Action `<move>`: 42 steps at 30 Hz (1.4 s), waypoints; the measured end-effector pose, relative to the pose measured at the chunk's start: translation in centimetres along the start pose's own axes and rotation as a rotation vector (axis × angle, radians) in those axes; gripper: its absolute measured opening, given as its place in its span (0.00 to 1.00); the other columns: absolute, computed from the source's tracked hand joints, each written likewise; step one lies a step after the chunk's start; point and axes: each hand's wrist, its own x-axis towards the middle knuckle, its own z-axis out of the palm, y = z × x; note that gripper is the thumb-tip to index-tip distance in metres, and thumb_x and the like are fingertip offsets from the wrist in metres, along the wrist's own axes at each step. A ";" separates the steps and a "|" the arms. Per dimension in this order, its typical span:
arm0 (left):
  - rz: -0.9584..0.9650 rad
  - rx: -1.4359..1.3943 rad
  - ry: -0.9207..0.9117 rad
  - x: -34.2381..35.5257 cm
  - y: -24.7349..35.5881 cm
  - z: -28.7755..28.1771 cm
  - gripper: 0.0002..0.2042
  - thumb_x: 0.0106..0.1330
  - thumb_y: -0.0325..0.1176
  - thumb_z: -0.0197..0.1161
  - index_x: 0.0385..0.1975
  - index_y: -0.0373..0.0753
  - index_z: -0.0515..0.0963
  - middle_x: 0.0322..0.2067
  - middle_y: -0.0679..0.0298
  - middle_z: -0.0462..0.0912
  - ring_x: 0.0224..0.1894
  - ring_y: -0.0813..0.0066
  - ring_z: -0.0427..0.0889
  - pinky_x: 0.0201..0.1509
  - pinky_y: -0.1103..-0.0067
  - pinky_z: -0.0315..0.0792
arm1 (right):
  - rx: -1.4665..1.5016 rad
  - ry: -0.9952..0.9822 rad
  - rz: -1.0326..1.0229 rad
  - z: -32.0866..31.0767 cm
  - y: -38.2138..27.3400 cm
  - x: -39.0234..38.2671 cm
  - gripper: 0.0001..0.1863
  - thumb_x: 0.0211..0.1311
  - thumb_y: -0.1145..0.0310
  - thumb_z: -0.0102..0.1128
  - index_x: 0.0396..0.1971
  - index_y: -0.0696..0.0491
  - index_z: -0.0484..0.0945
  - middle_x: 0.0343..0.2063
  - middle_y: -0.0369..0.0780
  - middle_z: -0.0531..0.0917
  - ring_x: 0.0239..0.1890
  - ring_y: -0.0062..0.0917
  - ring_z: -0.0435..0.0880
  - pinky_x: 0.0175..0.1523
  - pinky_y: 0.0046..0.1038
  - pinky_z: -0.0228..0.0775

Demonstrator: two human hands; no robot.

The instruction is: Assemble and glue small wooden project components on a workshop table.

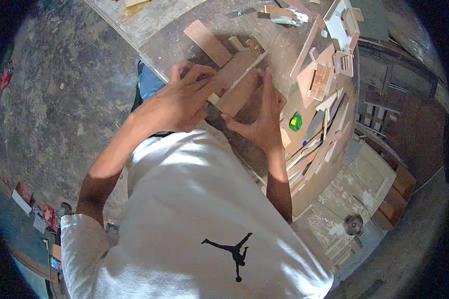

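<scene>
The left hand [184, 97] and right hand [262, 119] grasp the wooden piece [243, 95] by the surface's [167, 45] near edge. Uneven pressure could skew it; a slip could drop it.

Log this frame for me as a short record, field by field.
Left hand: touching the brown wooden piece with a pale edge
Right hand: gripping the same piece
Beyond the piece: flat reddish-brown wooden board
Right of the hands: rounded green-and-yellow object; small round blue object
Clothing: white short-sleeved shirt

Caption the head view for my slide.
Left grip and right grip hold an angular brown wooden piece at a broad brown table.
</scene>
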 end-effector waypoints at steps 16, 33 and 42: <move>-0.069 0.300 0.184 2.4 2.4 3.1 0.24 0.56 0.39 0.67 0.56 0.53 0.79 0.44 0.72 0.80 0.54 0.68 0.77 0.62 0.58 0.60 | -0.022 0.000 0.038 0.4 0.3 -0.2 0.75 0.34 0.46 0.84 0.77 0.60 0.41 0.71 0.52 0.63 0.72 0.47 0.62 0.73 0.49 0.47; -0.531 -0.370 0.037 6.3 -0.4 3.4 0.20 0.68 0.50 0.66 0.46 0.39 0.84 0.44 0.59 0.89 0.46 0.61 0.88 0.57 0.61 0.70 | -0.025 -0.011 0.040 0.5 0.2 0.0 0.71 0.37 0.48 0.83 0.77 0.60 0.45 0.71 0.54 0.62 0.73 0.50 0.61 0.73 0.50 0.50; -0.546 -0.634 0.067 6.9 -0.7 3.6 0.22 0.64 0.50 0.70 0.40 0.33 0.83 0.36 0.53 0.87 0.40 0.62 0.87 0.47 0.69 0.79 | -0.076 0.007 0.038 0.3 0.4 -0.3 0.67 0.39 0.45 0.81 0.75 0.61 0.50 0.68 0.56 0.64 0.68 0.50 0.65 0.71 0.51 0.55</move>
